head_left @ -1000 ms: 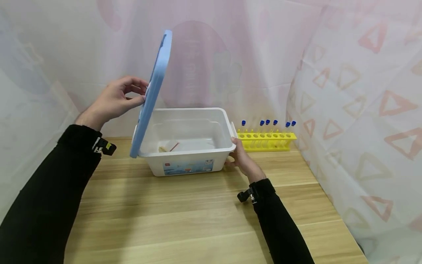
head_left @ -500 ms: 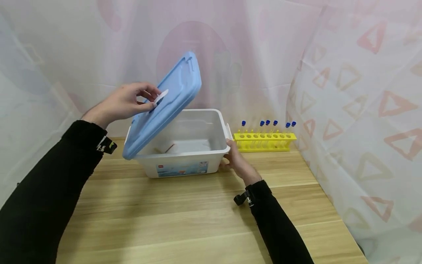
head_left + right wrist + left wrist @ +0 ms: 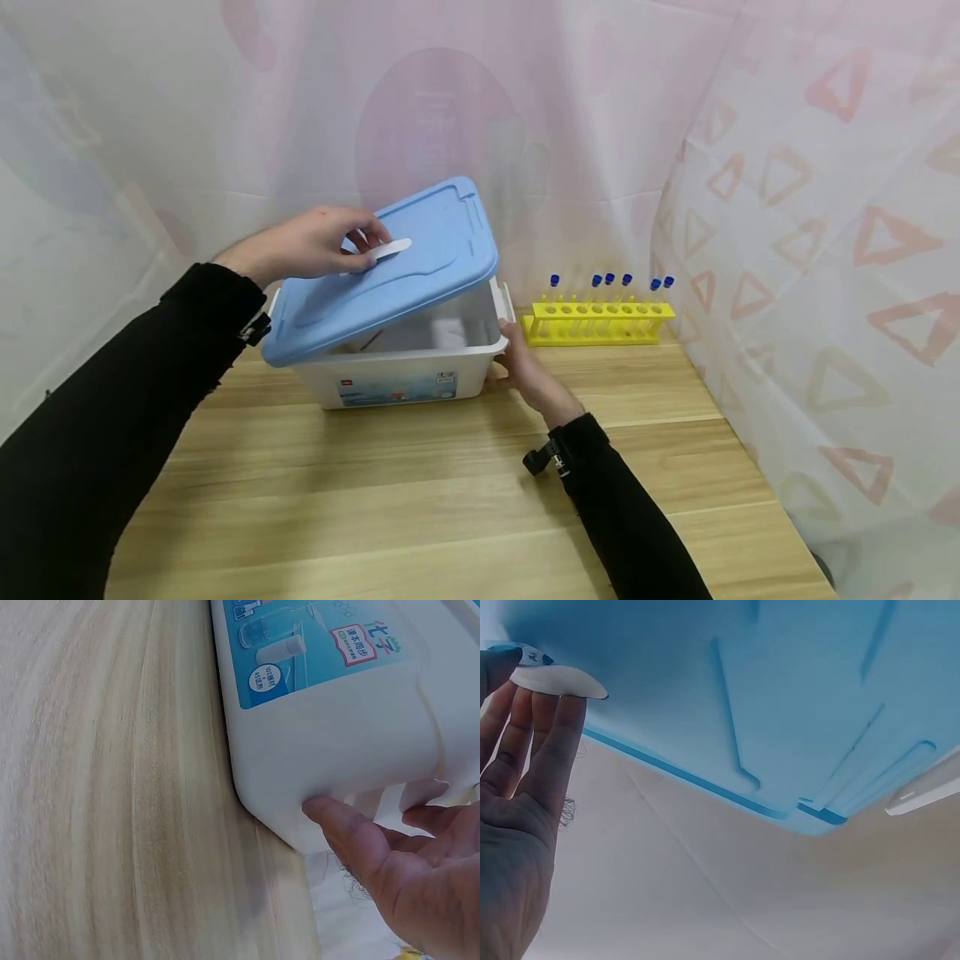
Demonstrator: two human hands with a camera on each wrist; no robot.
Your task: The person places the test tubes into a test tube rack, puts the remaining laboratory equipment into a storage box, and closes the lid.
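Note:
A light blue lid [image 3: 427, 242] slopes over a white storage box [image 3: 405, 367], low at its left end and raised at its right. My left hand [image 3: 315, 242] pinches the lid's white handle [image 3: 395, 247] between thumb and fingers; the left wrist view shows the fingertips under this handle [image 3: 559, 680]. At the box's right end, my right hand [image 3: 532, 379] holds the wall and side handle. In the right wrist view, one fingertip of this hand [image 3: 427, 877] presses the end wall below the handle. Through the gap, a thin stick [image 3: 371, 340] shows inside the box.
A yellow test tube rack [image 3: 600, 311] stands to the right, behind my right hand. It carries several tubes with blue caps [image 3: 597, 280]. Wooden tabletop [image 3: 420, 500] stretches in front of the box. Printed cloth [image 3: 600, 125] hangs behind and at both sides.
My left hand has swung the lid from almost upright down to a slant over the box. The box and my right hand have shifted slightly left. The rack has stayed put.

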